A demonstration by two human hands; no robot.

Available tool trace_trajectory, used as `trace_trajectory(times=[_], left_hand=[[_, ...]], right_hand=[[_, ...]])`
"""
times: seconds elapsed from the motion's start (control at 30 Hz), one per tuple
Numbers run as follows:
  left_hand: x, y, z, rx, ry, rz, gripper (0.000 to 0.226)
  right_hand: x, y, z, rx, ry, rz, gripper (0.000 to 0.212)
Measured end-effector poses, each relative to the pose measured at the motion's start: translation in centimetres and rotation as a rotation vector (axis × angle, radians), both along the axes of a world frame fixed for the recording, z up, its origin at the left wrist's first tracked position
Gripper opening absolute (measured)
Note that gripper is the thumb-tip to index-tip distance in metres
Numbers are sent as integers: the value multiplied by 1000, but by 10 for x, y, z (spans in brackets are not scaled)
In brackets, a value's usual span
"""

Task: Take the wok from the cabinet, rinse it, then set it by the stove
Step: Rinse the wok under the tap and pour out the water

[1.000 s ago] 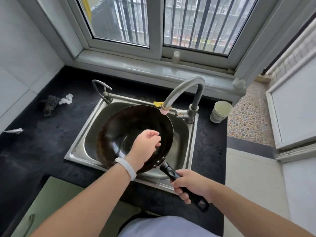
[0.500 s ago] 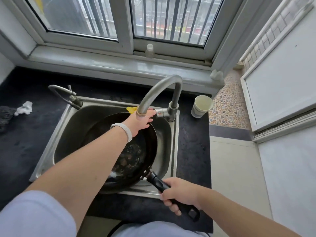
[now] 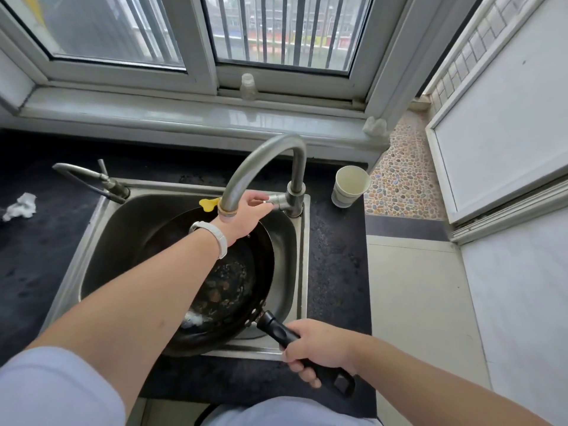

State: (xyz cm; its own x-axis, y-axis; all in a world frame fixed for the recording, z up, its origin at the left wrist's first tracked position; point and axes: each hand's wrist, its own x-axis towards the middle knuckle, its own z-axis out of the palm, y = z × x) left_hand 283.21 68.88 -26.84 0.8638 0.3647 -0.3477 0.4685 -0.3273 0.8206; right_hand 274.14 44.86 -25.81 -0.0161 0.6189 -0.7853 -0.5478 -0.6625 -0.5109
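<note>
Wok sits in sink, handle gripped by right hand.

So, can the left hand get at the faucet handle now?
Probably yes: the left hand is already at the faucet handle, its fingers seemingly touching it; nothing lies between, and the right hand holds the wok.

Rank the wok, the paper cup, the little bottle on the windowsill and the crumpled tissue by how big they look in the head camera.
1. wok, by far the largest
2. paper cup
3. crumpled tissue and small bottle look alike; the bottle is farther off, so I won't rank them.
</note>
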Motion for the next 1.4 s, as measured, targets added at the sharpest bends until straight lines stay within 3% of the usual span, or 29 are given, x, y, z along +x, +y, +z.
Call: trace_trajectory(times=[1.4], left_hand=[[10,22,-20,-130,44,-50,31]], right_hand=[[14,-6,-11,6,-28,-12,12]])
